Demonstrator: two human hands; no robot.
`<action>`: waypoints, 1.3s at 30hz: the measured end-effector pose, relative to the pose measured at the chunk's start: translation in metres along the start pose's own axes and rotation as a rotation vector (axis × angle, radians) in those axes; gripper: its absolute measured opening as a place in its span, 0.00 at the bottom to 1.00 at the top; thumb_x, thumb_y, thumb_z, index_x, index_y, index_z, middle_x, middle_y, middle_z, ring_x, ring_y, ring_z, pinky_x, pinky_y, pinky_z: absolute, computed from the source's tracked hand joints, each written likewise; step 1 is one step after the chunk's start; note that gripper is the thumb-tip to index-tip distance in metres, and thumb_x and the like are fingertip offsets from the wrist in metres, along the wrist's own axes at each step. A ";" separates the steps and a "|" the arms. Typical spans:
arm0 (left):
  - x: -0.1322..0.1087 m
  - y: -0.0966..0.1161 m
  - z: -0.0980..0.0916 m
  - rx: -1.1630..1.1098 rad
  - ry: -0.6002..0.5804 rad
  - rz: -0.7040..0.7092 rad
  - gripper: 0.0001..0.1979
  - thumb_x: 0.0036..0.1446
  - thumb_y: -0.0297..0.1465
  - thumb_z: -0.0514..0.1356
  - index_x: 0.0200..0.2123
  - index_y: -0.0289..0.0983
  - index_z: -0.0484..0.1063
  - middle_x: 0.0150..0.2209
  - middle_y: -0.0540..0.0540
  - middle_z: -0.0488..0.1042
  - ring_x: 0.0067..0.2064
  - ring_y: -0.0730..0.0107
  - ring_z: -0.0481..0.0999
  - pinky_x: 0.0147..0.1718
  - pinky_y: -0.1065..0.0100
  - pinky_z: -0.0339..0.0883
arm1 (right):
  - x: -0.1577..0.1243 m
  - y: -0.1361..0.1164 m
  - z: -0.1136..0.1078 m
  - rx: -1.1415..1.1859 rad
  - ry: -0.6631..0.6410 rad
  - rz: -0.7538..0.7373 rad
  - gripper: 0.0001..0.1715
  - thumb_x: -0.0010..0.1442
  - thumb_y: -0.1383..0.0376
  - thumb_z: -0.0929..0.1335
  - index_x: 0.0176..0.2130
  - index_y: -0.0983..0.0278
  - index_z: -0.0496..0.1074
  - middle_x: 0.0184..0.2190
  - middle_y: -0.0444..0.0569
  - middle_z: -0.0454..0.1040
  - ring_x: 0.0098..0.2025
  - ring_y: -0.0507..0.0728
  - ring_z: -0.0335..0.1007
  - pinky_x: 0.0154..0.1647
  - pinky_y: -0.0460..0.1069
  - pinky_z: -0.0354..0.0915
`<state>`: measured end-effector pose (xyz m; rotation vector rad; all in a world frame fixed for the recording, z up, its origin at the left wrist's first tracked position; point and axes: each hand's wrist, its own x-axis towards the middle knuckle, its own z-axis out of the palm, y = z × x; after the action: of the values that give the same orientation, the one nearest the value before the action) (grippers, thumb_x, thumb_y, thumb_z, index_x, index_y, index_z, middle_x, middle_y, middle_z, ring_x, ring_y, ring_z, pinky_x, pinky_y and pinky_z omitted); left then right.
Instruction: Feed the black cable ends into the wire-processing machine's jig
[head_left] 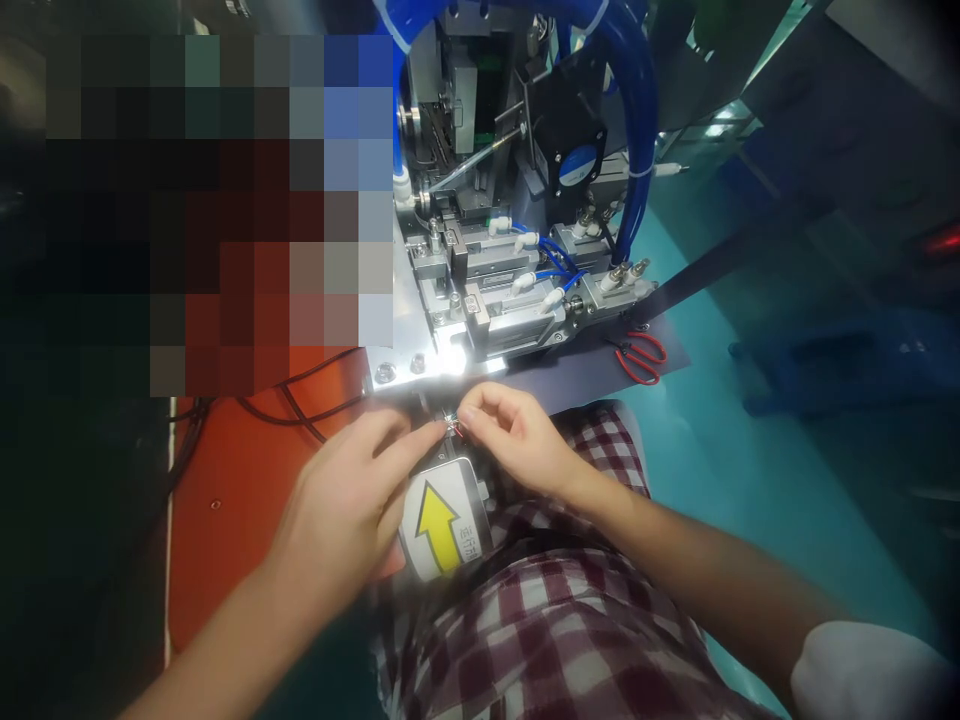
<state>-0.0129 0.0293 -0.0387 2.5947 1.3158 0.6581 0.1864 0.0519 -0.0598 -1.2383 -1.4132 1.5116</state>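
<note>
My left hand (349,490) reaches in from the lower left, its fingers drawn together at a tiny shiny piece (450,422). From the other side my right hand (517,430) pinches with thumb and forefinger at the same spot, where a small red bit shows. What either hand grips is too small to name. Just below the fingertips is a white rounded housing (439,520) with a yellow arrow and printed characters. The left hand lies against its left side. A brightly lit metal fixture (450,358) stands right beyond the fingers.
Behind the fixture rise pneumatic cylinders (517,325) and a thick blue hose (641,120). Red-handled pliers (641,358) lie on a grey sheet at right. Black cables (292,400) cross the orange surface (225,560) at left. A checked garment (525,620) covers the lap.
</note>
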 end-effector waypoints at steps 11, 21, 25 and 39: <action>0.001 -0.003 0.000 0.025 -0.011 0.041 0.17 0.64 0.23 0.50 0.49 0.34 0.76 0.36 0.44 0.71 0.33 0.68 0.73 0.27 0.70 0.68 | -0.001 0.004 0.004 0.075 0.024 -0.003 0.12 0.63 0.62 0.65 0.28 0.63 0.64 0.23 0.41 0.63 0.26 0.50 0.59 0.28 0.47 0.59; 0.001 -0.001 0.000 0.013 0.000 0.040 0.16 0.65 0.24 0.50 0.48 0.34 0.76 0.37 0.43 0.71 0.34 0.69 0.73 0.29 0.71 0.67 | -0.005 0.008 -0.002 -0.271 0.091 -0.323 0.08 0.65 0.69 0.64 0.32 0.63 0.68 0.29 0.46 0.71 0.32 0.53 0.67 0.35 0.49 0.64; -0.002 -0.002 0.004 0.005 0.003 0.029 0.16 0.66 0.24 0.50 0.49 0.34 0.76 0.38 0.44 0.71 0.35 0.69 0.73 0.29 0.71 0.66 | -0.004 0.011 -0.003 -0.392 0.098 -0.460 0.09 0.66 0.70 0.63 0.34 0.63 0.69 0.30 0.48 0.73 0.33 0.54 0.68 0.36 0.49 0.65; -0.010 -0.006 0.012 -0.035 0.033 -0.014 0.17 0.67 0.25 0.49 0.52 0.39 0.73 0.40 0.46 0.70 0.38 0.70 0.71 0.33 0.71 0.65 | 0.001 0.016 -0.007 -0.610 0.141 -0.707 0.08 0.65 0.71 0.64 0.35 0.64 0.72 0.30 0.50 0.76 0.30 0.54 0.69 0.31 0.49 0.66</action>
<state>-0.0167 0.0250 -0.0548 2.5556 1.3181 0.7184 0.1945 0.0528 -0.0758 -0.9682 -2.0076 0.5192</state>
